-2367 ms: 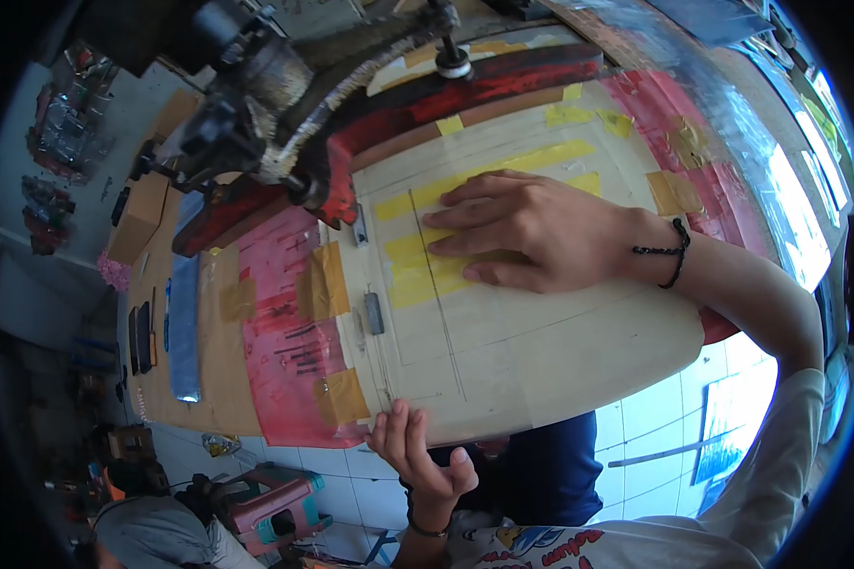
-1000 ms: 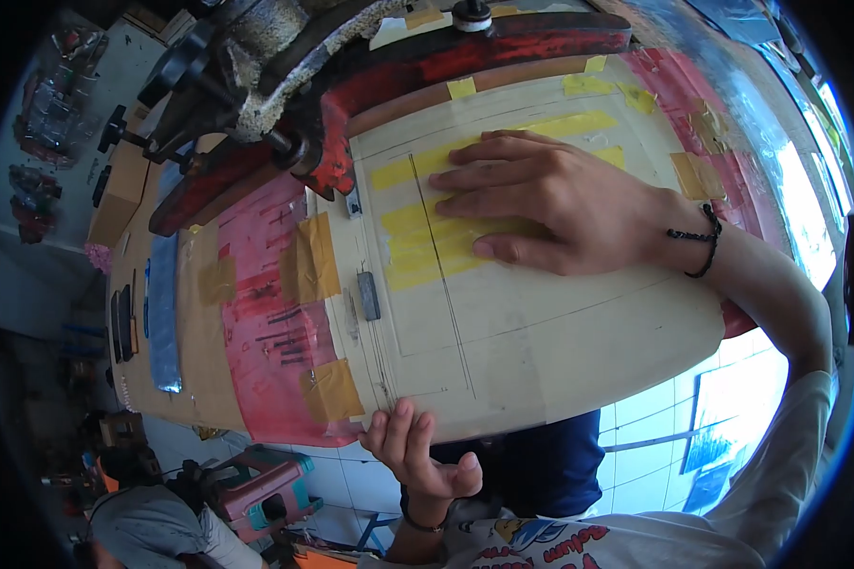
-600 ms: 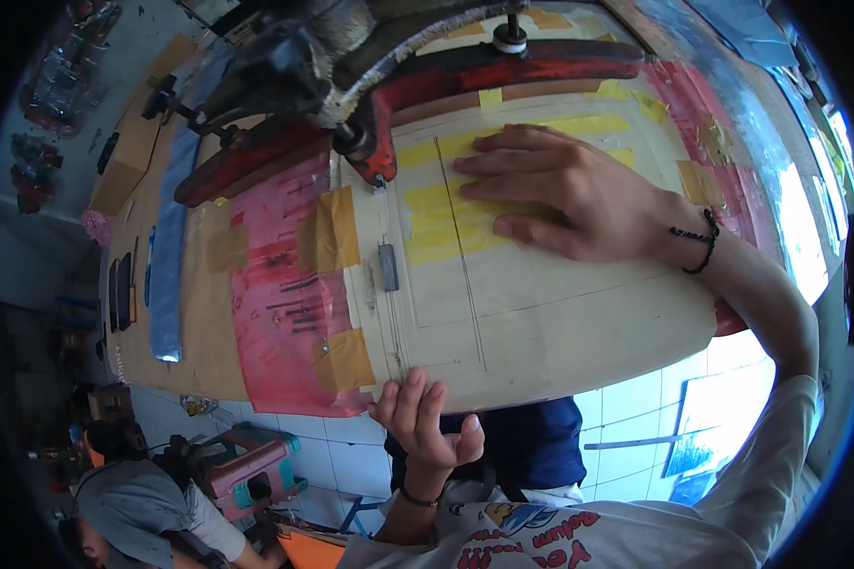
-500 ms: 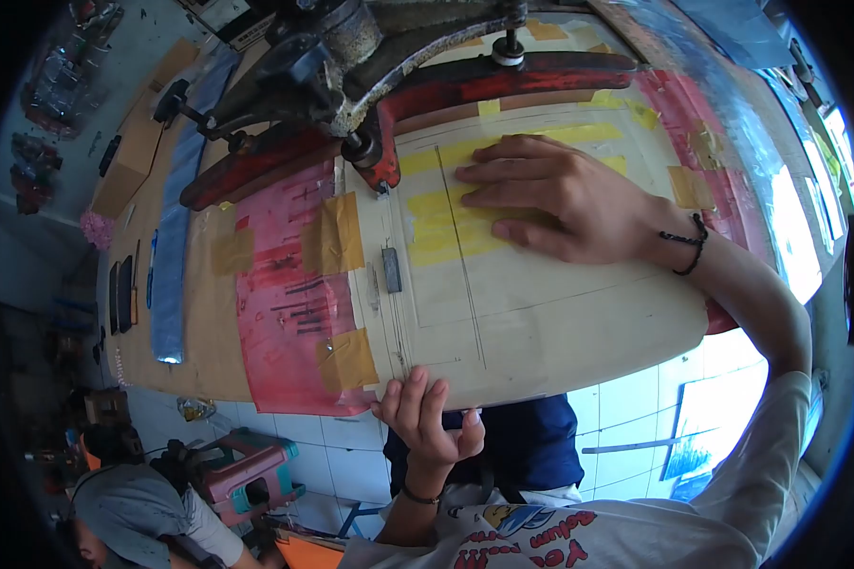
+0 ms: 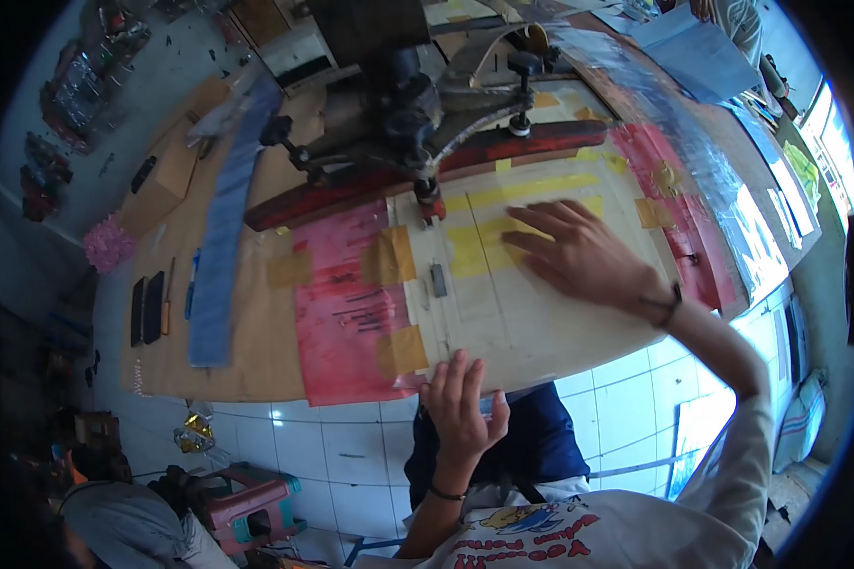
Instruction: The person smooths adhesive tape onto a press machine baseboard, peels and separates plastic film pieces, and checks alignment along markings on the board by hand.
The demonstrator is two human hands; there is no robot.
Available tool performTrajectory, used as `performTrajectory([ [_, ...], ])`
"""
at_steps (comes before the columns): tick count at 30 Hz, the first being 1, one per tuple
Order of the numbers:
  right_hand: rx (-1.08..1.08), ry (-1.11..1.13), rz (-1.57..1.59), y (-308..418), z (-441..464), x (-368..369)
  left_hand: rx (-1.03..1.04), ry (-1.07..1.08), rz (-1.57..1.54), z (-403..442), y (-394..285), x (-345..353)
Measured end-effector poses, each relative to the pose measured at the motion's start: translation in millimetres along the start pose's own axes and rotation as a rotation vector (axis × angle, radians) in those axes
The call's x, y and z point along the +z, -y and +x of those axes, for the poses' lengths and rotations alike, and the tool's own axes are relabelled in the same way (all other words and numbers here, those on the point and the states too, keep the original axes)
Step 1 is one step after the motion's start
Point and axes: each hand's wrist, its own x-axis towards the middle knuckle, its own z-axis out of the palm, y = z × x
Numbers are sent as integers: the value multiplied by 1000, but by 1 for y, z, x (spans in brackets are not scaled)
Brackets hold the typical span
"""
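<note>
My right hand (image 5: 584,254) lies palm down with fingers apart on a cream sheet (image 5: 560,313) marked with thin pencil lines and patched with yellow tape (image 5: 479,248). At the near edge of that sheet, the stretched fingers of my left hand (image 5: 463,403) rest on its lower left corner, thumb apart to the right. A small dark grey block (image 5: 438,280) sits on the sheet above my left hand. Left of it, a red translucent film (image 5: 346,294) is held by brown tape (image 5: 400,351). A dark metal clamp with a red bar (image 5: 503,152) spans the sheet's far side.
A blue strip (image 5: 223,256) and dark slim objects (image 5: 152,308) lie on the brown table (image 5: 266,360). Clear plastic and more red film (image 5: 678,228) are at the right. A person (image 5: 128,522) is at lower left beside a stool (image 5: 251,507); another stands far right.
My view has shifted, so the table appears lower and more to the right. My right hand still lies on the sheet, with its fingers nearer the yellow patch's right side. My left hand stays at the near edge.
</note>
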Motion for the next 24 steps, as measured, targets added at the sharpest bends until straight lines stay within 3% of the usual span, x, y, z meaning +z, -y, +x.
performTrajectory([
  [2, 176, 12, -37, 30, -22, -21, 5, 15, 10, -4, 1, 2],
  [6, 468, -286, 398, 84, -106, -37, 21, 24, -1, -4, 3, 1],
  [7, 440, -586, 367, 96, -138, -15, 14, 36, -36, -5, 3, 1],
  [9, 850, -1101, 462, 142, -182, 44, -11, 74, -120, -5, 3, -4],
  [10, 1147, -1191, 485, 161, -189, 70, -20, 100, -163, -6, 3, -8],
  [11, 1256, -1102, 642, 173, -206, 98, -21, 122, -187, -7, 6, -11],
  [12, 1238, -680, 509, 181, -221, 123, -5, 116, -236, -10, 8, -12],
  [13, 1211, -382, 615, 194, -211, 117, 12, 113, -285, -14, 12, -14],
  [14, 1110, -150, 469, 204, -230, 148, 23, 115, -329, -19, 16, -16],
  [16, 1111, 91, 287, 214, -221, 160, 65, 118, -347, -32, 23, -22],
  [19, 1258, 215, 507, 177, -197, 174, 67, 97, -354, -71, 31, -20],
  [22, 1149, 369, 500, 132, -182, 227, -43, 199, -364, -105, 39, -7],
  [24, 1028, 369, 471, 113, -171, 253, -230, 372, -255, -118, 48, 3],
])
